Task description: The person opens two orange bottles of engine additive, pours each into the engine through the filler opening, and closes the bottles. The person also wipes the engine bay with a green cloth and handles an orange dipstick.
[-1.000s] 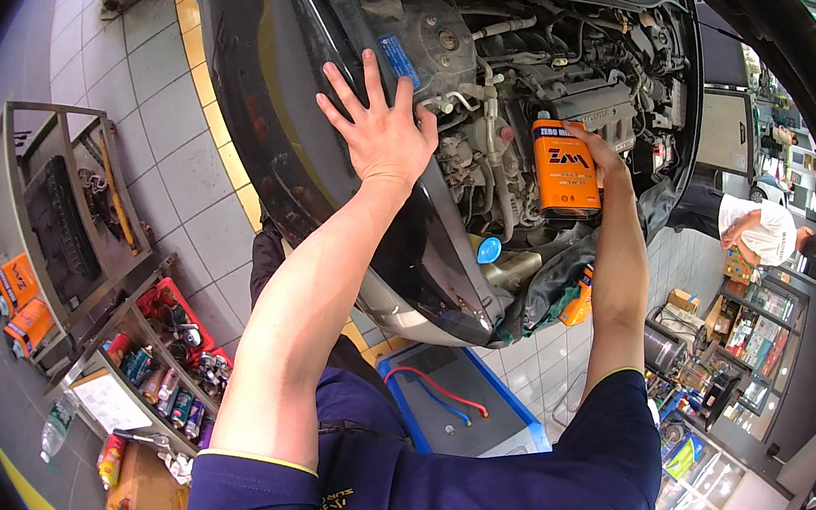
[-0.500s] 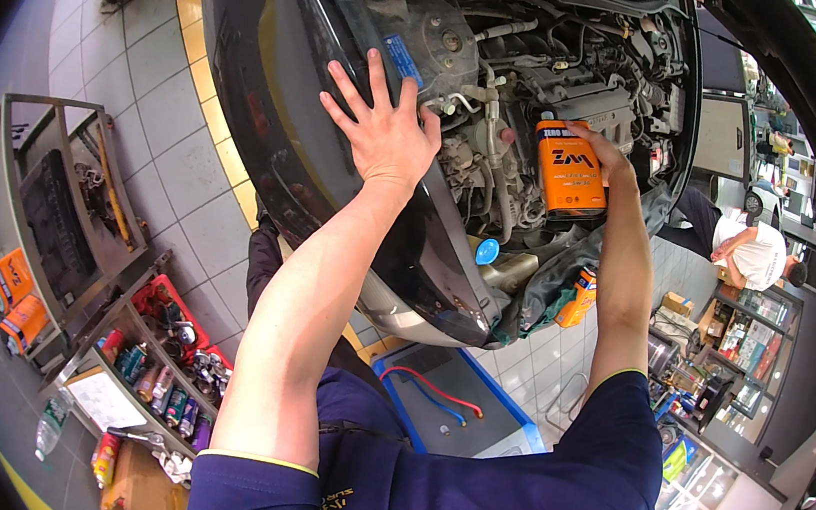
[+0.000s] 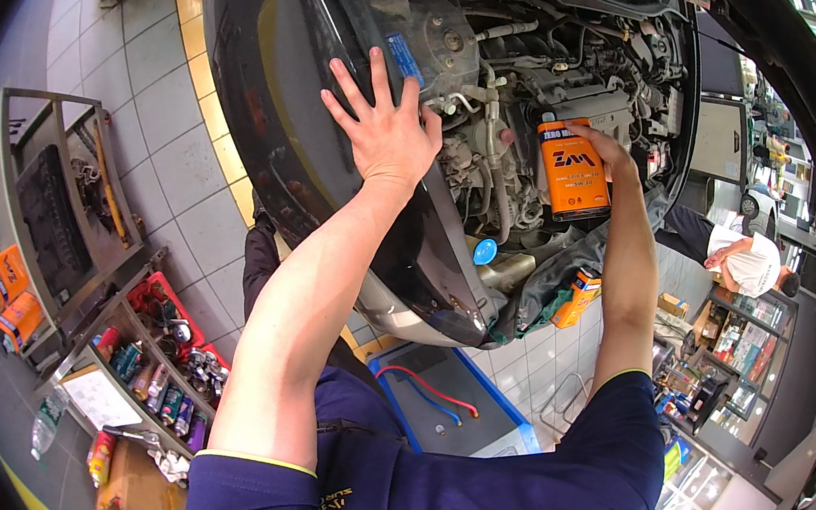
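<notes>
An orange rectangular can (image 3: pixel 577 186) is held over the engine bay of a car, just beside the grey engine cover (image 3: pixel 578 105). It is grasped by the right hand (image 3: pixel 605 151), which is wrapped around its upper right corner, with the dark-edged end turned toward the wearer. The far end is partly covered by the fingers, so whether anything is being poured cannot be told.

Nothing is gripped by the left hand (image 3: pixel 389 142); it is laid with fingers spread at the inner edge of the black fender (image 3: pixel 288 156), and a blue label (image 3: pixel 405 57) is seen just beyond the index finger.

A blue cap (image 3: pixel 485 252) is seen near the front of the bay. The front edge is draped with a dark cover (image 3: pixel 548 283), beside which a second orange can (image 3: pixel 577 300) is placed; how it is supported cannot be told.

Below the bumper, a red hose (image 3: pixel 428 384) and a blue hose (image 3: pixel 433 406) are laid across a blue-edged grey tray (image 3: pixel 491 431). At the left, spray cans (image 3: pixel 171 405) are stored in a metal trolley (image 3: pixel 102 271). A person in a white shirt (image 3: pixel 755 266) is seen at the far right.
</notes>
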Demonstrator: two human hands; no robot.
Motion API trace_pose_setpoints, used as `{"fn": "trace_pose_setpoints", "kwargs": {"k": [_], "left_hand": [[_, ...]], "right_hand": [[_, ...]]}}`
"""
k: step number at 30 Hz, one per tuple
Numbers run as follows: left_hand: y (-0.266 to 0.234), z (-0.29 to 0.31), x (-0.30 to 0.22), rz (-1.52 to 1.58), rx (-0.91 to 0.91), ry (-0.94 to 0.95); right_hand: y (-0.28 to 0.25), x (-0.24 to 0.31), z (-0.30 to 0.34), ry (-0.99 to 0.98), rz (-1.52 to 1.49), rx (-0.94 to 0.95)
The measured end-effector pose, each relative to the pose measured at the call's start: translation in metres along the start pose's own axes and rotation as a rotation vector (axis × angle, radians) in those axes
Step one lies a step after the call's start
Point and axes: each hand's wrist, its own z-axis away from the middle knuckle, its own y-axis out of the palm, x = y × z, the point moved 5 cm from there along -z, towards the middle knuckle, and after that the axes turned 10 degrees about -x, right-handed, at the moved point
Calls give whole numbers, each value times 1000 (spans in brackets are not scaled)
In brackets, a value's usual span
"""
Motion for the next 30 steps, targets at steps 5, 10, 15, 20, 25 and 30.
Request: {"fn": "trace_pose_setpoints", "kwargs": {"k": [5, 10, 15, 20, 25, 30], "left_hand": [[0, -1, 0, 6, 4, -2], [-1, -1, 0, 12, 15, -9], [-1, -1, 0, 16, 15, -8], [0, -1, 0, 6, 28, -10], [0, 0, 1, -1, 46, -12], [-1, -1, 1, 1, 55, -14]], "right_hand": [[3, 9, -2, -41, 54, -46], [7, 17, 4, -26, 113, -81], [10, 28, 7, -13, 246, -115], [10, 40, 9, -87, 359, -166], [5, 54, 4, -120, 565, -260], [5, 66, -12, -147, 735, -302]]}}
